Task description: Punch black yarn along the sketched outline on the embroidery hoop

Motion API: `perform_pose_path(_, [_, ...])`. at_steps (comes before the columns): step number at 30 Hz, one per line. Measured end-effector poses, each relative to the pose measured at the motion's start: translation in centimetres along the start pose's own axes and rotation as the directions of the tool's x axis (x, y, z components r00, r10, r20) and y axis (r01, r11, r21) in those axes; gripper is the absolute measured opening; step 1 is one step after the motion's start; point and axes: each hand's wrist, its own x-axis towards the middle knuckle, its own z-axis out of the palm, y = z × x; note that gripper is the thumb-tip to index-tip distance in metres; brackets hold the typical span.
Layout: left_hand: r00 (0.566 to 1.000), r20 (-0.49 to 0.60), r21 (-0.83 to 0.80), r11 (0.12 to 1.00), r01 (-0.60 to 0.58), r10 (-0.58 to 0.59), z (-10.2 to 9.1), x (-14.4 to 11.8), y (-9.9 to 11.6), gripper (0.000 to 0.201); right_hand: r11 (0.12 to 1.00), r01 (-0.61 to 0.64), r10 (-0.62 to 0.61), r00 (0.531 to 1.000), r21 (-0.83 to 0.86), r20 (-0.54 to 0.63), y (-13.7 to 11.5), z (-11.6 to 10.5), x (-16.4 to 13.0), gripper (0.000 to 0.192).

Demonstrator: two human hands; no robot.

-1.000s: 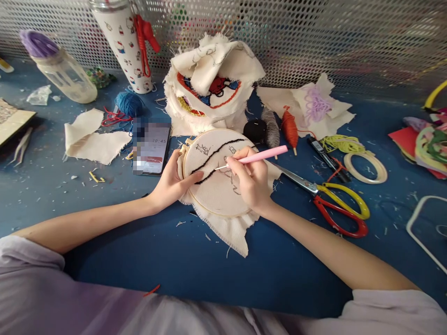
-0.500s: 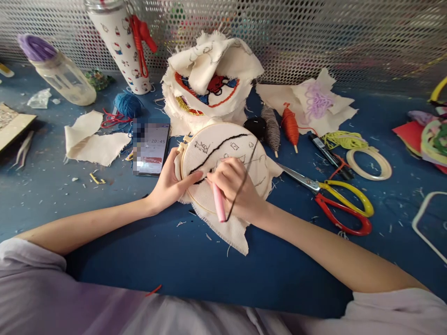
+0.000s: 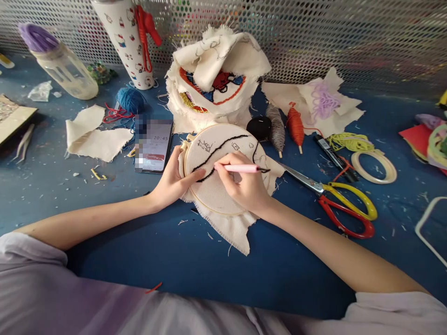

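- Left hand (image 3: 172,181) grips the embroidery hoop (image 3: 223,170) on the blue surface (image 3: 195,260).
- Right hand (image 3: 246,186) pinches a pink punch needle (image 3: 240,168), now swung level again, tip back at the black stitched line (image 3: 218,150); stitching apparently continues.

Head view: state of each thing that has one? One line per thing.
Embroidery hoop: flat on table, cloth stretched, black line partly stitched.
Left hand: grips hoop's left rim.
Right hand: holds pink punch needle, tip on cloth.
Scissors: closed, lying flat.
Phone: screen lit.
Clear bottle: capped, lying tilted.
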Motion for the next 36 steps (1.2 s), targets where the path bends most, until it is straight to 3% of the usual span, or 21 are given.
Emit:
perform_pose_path(2, [1.000, 0.010, 0.007, 1.000, 0.001, -0.001, 0.0, 0.0, 0.0, 0.037, 1.000, 0.012, -0.012, 1.000, -0.005, 0.003, 0.0, 0.0, 0.0, 0.019])
perform_pose_path(6, [1.000, 0.015, 0.027, 1.000, 0.003, -0.004, -0.2, 0.2, -0.1, 0.037, 0.958, -0.174, 0.209, 0.968, 0.230, -0.137, 0.1, -0.2, -0.2, 0.022])
perform_pose_path(9, [1.000, 0.012, 0.028, 1.000, 0.007, -0.007, -0.3, 0.2, -0.2, 0.036, 0.927, -0.209, 0.283, 0.934, 0.310, -0.217, 0.2, -0.4, -0.2, 0.024])
perform_pose_path(17, [1.000, 0.024, -0.004, 1.000, 0.004, -0.004, -0.2, 0.3, -0.3, 0.035, 0.882, -0.213, 0.339, 0.906, 0.419, -0.254, 0.9, -0.2, -0.3, 0.025])
perform_pose_path(22, [1.000, 0.011, 0.008, 1.000, 0.009, -0.009, -0.2, 0.4, -0.3, 0.036, 0.905, -0.212, 0.323, 0.907, 0.369, -0.271, 0.9, -0.2, -0.2, 0.025])
perform_pose_path(31, [1.000, 0.012, -0.009, 1.000, 0.017, -0.016, -0.2, 0.4, -0.2, 0.035, 0.856, -0.208, 0.362, 0.896, 0.474, -0.259, 1.1, 0.0, -0.1, 0.023])
perform_pose_path(36, [1.000, 0.010, -0.014, 1.000, 0.018, -0.018, -0.2, 0.4, -0.2, 0.036, 0.869, -0.212, 0.354, 0.898, 0.448, -0.261, 1.1, 0.0, -0.2, 0.023])
